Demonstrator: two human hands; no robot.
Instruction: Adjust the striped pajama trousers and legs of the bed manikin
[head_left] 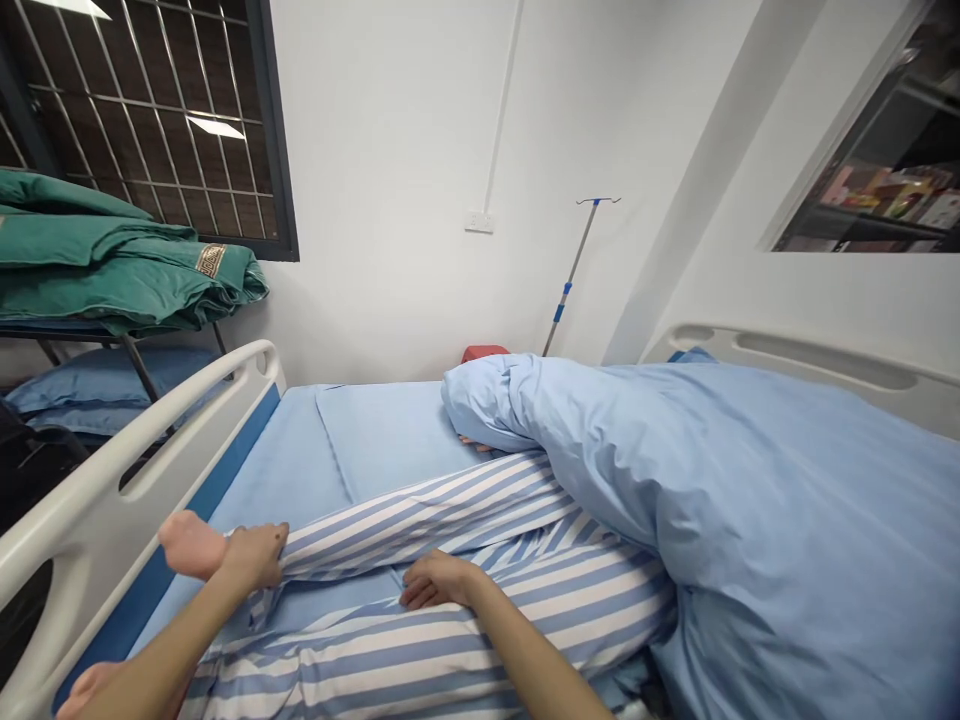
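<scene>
Gripping the far striped leg near its ankle, over the bed: your left hand. Loosely open, between it and the near leg: your right hand. Blue quilt, covering upper legs. White footboard. 1 hooked pole, beyond.

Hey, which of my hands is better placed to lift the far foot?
Probably your left hand: it grips the striped trouser leg right beside the far foot. Your right hand is farther up, nearer the blanket.
</scene>
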